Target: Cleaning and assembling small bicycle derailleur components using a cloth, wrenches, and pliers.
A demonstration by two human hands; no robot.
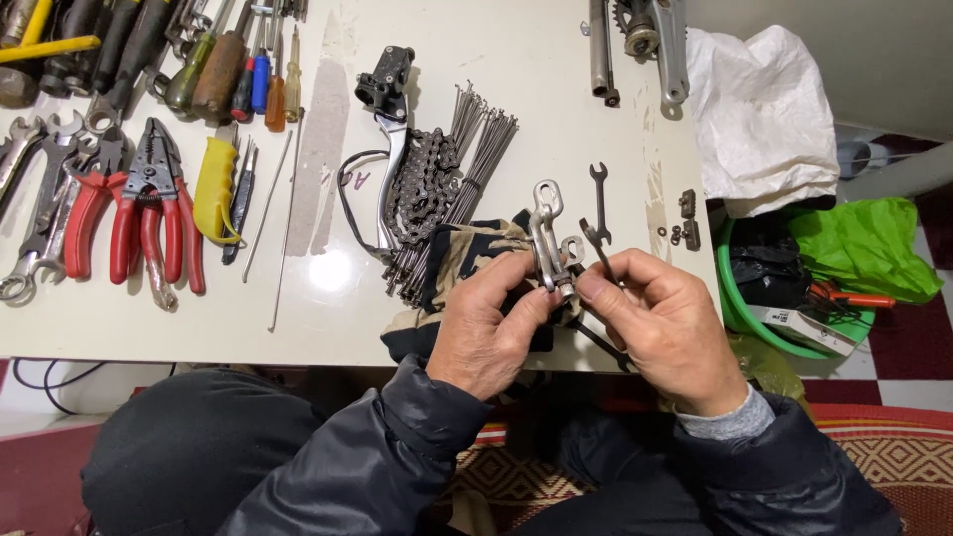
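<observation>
1. Holding the metal brake part (547,238) upright, the left hand (486,328) is closed around its lower end, above the near edge of the worktop (516,79).
2. Its long axis runs away from the person, and the looped end points to the far side.
3. The right hand (667,333) is just to the right of the part and pinches a small flat spanner (595,244) against its lower end.
4. Both hands touch the part; the left one carries it.
5. A camouflage cloth (467,260) lies under the part, and a chain (422,187) lies behind it to the left.
</observation>
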